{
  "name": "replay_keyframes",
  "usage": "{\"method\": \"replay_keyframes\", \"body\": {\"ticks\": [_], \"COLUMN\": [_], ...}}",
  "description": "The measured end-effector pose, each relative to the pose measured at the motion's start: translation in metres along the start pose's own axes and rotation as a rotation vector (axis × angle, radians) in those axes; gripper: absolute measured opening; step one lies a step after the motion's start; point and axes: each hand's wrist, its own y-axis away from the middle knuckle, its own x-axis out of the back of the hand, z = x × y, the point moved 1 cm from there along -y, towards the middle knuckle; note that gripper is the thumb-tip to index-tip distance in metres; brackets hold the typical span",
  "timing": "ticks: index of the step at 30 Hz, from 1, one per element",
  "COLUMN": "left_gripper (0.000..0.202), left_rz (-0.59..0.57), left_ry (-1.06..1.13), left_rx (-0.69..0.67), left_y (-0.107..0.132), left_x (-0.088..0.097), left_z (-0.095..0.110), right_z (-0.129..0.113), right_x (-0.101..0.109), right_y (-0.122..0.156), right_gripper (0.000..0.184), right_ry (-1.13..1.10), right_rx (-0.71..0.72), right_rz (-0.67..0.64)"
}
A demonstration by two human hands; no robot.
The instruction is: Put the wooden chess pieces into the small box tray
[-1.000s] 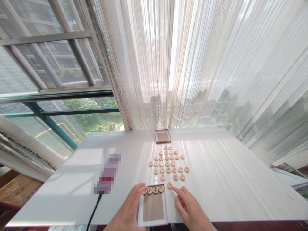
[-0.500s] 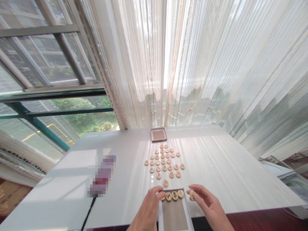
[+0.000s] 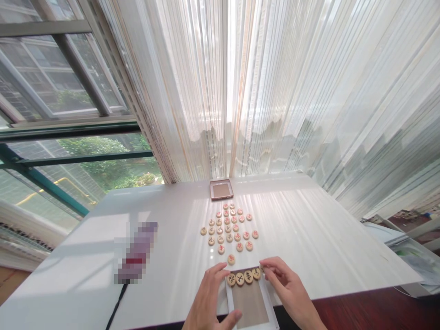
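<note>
An open shallow box lies at the table's front edge, with a row of round wooden xiangqi pieces along its far end. My left hand is open at the box's left side, fingertips by the far left corner and thumb apart over the near part. At the far right corner, my right hand has thumb and fingers closed on a xiangqi piece, mostly hidden by the fingers. Beyond the box, several more pieces with red or black characters are spread out, the nearest a red-marked piece.
A second shallow box or lid sits at the back of the white table. To the left lies a blurred purple object with a black cord. Sheer curtains and a window stand behind.
My right hand has moved left with its piece to the box's far right corner. The left thumb has come off the leftmost piece in the row. The view has shifted slightly.
</note>
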Motion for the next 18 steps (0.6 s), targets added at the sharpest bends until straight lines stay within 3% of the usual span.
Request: {"method": "replay_keyframes", "body": {"ticks": [3,7,12,18], "left_gripper": [0.038,0.021,0.028,0.032], "left_rz": [0.004,0.041,0.08,0.015], "left_ry": [0.05,0.051,-0.001,-0.037], "left_rx": [0.055,0.091,0.13,0.172], "left_y": [-0.015,-0.031,-0.035,-0.035], "left_x": [0.009,0.006,-0.007,-0.012], "left_z": [0.009,0.017,0.009,-0.001], "right_z": [-0.002,-0.001,-0.001,-0.004], "right_x": [-0.005,-0.01,-0.012,-0.015], "right_y": [-0.004,-0.007,-0.004,-0.001], "right_gripper": [0.032,0.032,0.025,0.016], "right_ry": [0.039,0.068,0.163,0.352], "right_rx": [0.055,0.12,0.224,0.395], "right_rz": [0.005,0.04,-0.01,-0.148]}}
